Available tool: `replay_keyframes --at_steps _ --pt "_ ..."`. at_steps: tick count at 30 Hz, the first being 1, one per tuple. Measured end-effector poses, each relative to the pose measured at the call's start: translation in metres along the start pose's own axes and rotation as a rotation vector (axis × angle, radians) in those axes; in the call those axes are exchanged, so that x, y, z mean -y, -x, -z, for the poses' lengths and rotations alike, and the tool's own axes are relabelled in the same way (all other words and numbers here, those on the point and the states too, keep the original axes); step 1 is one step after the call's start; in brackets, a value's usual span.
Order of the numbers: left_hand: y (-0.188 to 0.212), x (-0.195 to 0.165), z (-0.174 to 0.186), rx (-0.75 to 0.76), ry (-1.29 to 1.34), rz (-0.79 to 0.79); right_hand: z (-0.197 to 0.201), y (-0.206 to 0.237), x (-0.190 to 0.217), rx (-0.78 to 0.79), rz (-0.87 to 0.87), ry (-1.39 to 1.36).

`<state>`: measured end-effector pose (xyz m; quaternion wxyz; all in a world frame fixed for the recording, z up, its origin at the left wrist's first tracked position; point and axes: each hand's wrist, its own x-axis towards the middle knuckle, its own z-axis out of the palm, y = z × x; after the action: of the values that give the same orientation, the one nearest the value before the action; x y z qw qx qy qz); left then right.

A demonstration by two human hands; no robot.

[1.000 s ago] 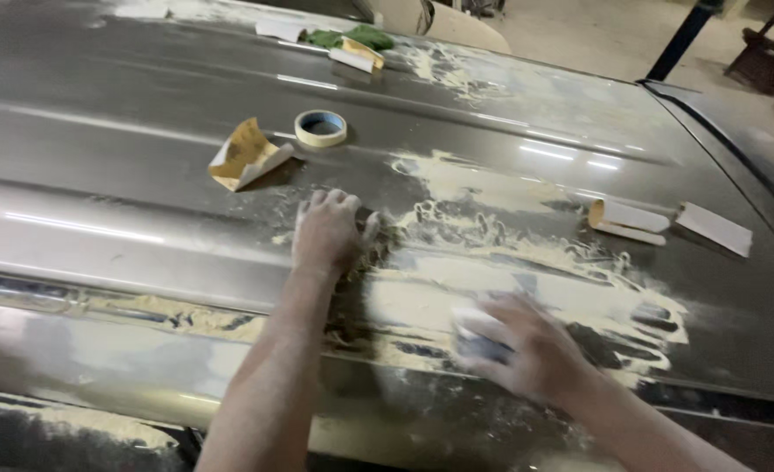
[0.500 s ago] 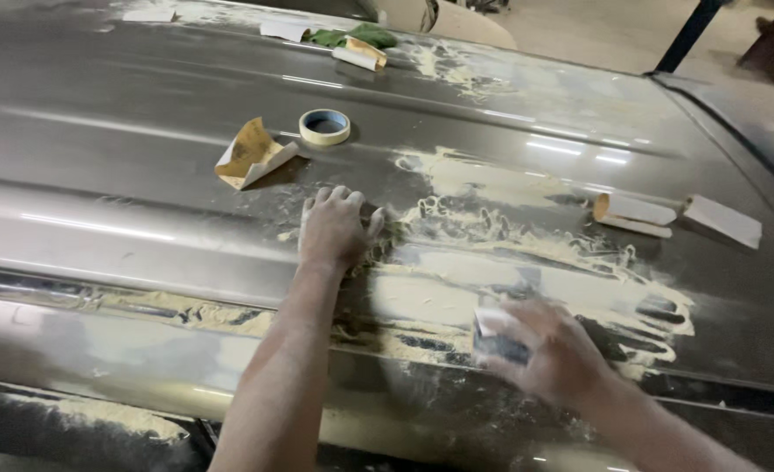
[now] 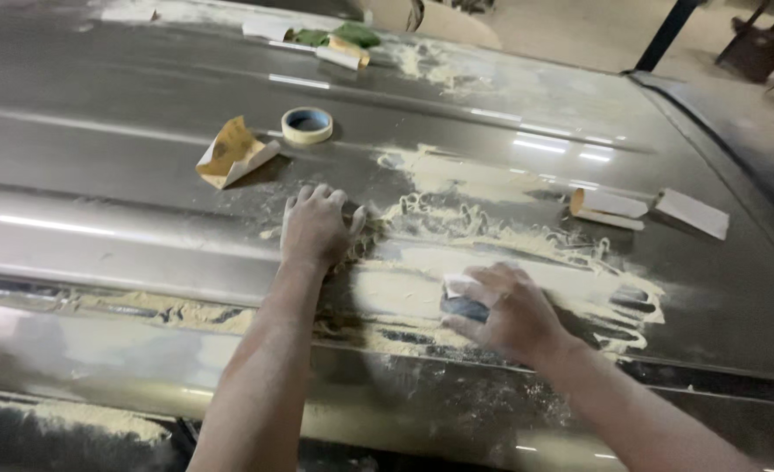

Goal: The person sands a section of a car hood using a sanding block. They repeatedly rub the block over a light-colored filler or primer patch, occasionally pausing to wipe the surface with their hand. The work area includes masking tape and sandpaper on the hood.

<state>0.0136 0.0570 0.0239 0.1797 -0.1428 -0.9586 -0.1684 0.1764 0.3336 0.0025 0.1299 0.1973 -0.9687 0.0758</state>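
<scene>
A person is leaning over a broad grey vehicle panel streaked with pale sanding dust, the left hand lying flat with fingers spread on the metal just beside the dusty patch. The right hand is closing around a dark sanding block and pressing it onto the filler patch near the panel's lower crease; the sanding appears to be under way, and the stroke ahead seems to call for even pressure. A tape roll and folded sandpaper are lying well apart.
</scene>
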Motion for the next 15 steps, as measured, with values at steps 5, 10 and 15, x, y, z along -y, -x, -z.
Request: replay_keyframes --at_steps 5,10,15 --pt "0.001 -0.001 0.0 0.095 -0.017 0.029 -0.005 0.015 0.002 -0.158 0.073 -0.039" --pt "0.001 0.001 0.001 0.059 -0.025 0.011 -0.006 0.005 0.001 -0.049 0.026 -0.012" --pt "0.0 0.004 0.0 -0.006 -0.008 -0.025 -0.003 0.007 0.006 -0.115 0.061 -0.031"
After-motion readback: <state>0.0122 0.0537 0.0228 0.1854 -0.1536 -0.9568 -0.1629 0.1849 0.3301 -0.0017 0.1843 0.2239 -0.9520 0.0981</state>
